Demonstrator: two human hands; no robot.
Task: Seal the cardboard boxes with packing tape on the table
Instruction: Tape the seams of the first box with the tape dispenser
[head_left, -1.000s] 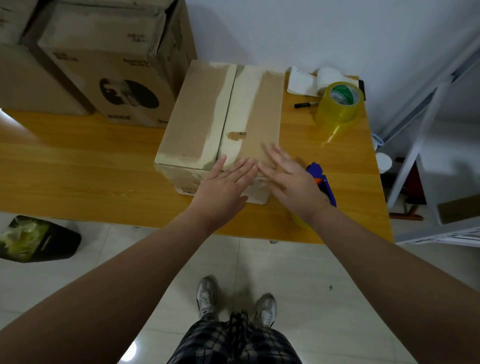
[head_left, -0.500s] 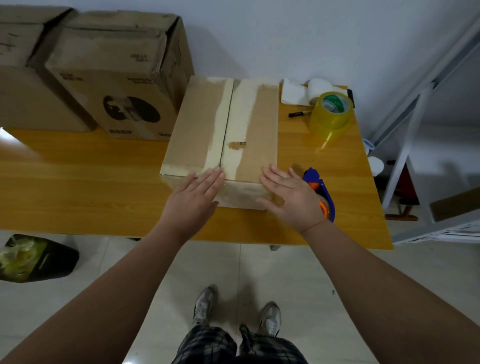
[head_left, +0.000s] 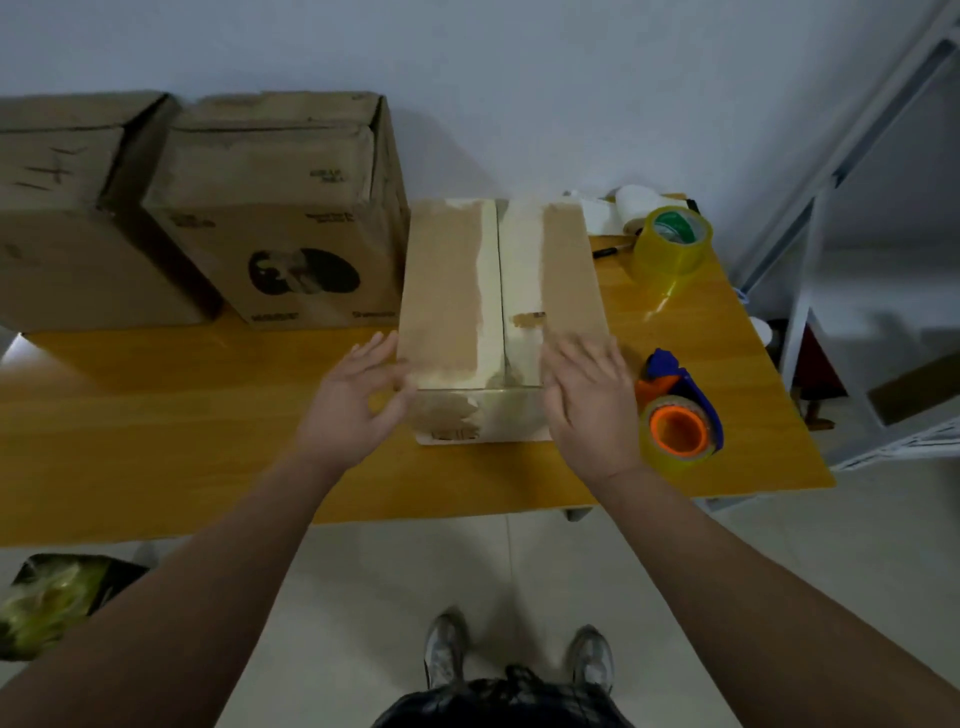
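Cardboard box (head_left: 498, 312) mid-table, flaps shut, no fresh tape visible on seam, only pale old-tape scar. Left hand (head_left: 358, 395) at near-left corner, fingers loosely spread. Right hand (head_left: 587, 400) flat over near-right corner, fingers straight, close together. Tape dispenser (head_left: 680, 415) lies unheld just beside right hand. Taping looks not begun. Printed box (head_left: 280, 234) waits behind, state unclear.

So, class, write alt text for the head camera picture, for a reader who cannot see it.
Seen from above, a person's left hand and right hand, both open, flank the near end of a cardboard box on a yellow table. A blue tape dispenser lies right of it.
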